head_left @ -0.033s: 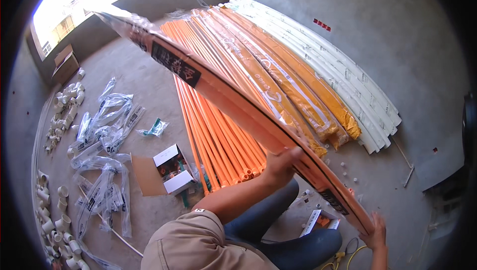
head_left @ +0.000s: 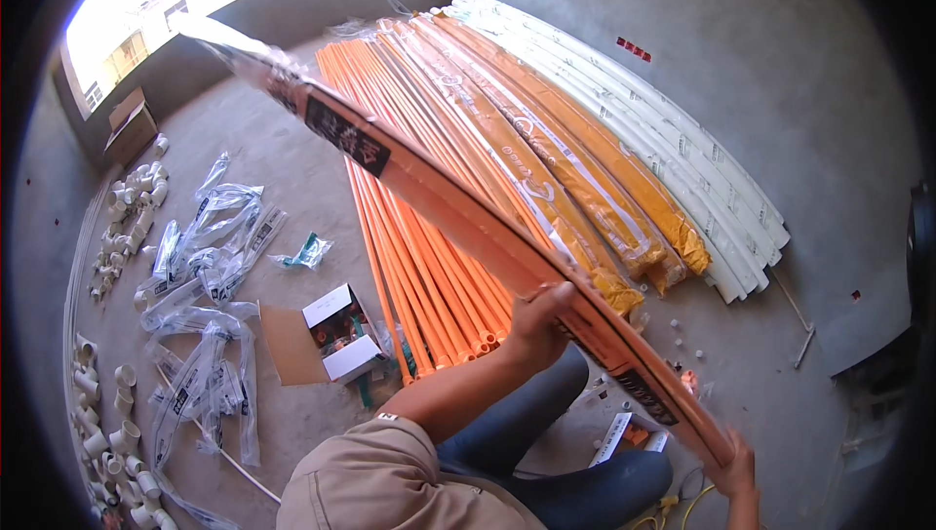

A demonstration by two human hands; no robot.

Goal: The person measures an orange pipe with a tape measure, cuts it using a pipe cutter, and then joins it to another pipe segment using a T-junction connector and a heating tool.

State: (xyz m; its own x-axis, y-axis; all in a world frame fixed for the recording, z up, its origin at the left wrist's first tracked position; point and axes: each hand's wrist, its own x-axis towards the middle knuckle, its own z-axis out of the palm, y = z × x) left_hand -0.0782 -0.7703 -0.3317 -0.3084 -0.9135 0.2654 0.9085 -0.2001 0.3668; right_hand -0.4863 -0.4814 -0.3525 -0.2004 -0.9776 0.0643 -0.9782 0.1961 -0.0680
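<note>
A long orange bundle [head_left: 468, 223], which looks like pipes in a clear plastic sleeve with black printed panels, slants across the view from upper left to lower right. My left hand [head_left: 538, 327] is closed round it past the middle, thumb on top. Down at the near right end, my right hand [head_left: 736, 469] grips the bundle's tip; its fingers are partly hidden and a little blurred. Beneath the bundle, loose orange pipes [head_left: 419, 267] lie side by side on the floor. The bundle's far end rises toward the window and is smeared.
Orange wrapped bundles [head_left: 546, 169] and white pipes [head_left: 624, 130] lie to the right. Torn plastic sleeves [head_left: 210, 345], white fittings [head_left: 122, 437] and an open carton [head_left: 292, 345] are on the left. A small box [head_left: 624, 432] and yellow cable [head_left: 697, 506] sit by my knee.
My left hand has moved slightly left and down along with the bundle, whose middle has shifted a little. Both hands keep their hold.
</note>
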